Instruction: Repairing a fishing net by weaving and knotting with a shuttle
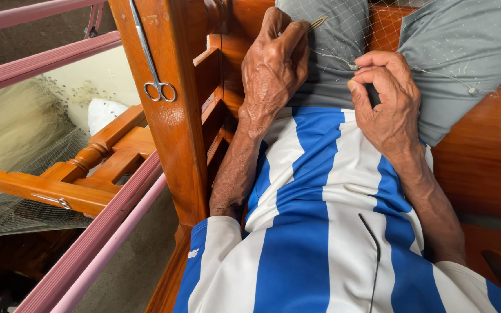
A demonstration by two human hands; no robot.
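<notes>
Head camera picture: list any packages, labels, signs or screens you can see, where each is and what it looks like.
None in view: no package, label, sign or screen.
The left hand and the right hand work on a fine net over grey cloth; scissors hang on the wooden post.

1. The place looked like a home porch or veranda used for net work, not a factory or shop.
2. Varnished wooden furniture (172,124) with turned spindles, household in style, filled the middle.
3. Pink railings (97,223) ran alongside, with a bare concrete floor (140,261) below.
4. Heaps of fine fishing net (24,145) lay beyond the rails.
5. A pair of scissors (153,58) hung on the wooden post.
</notes>
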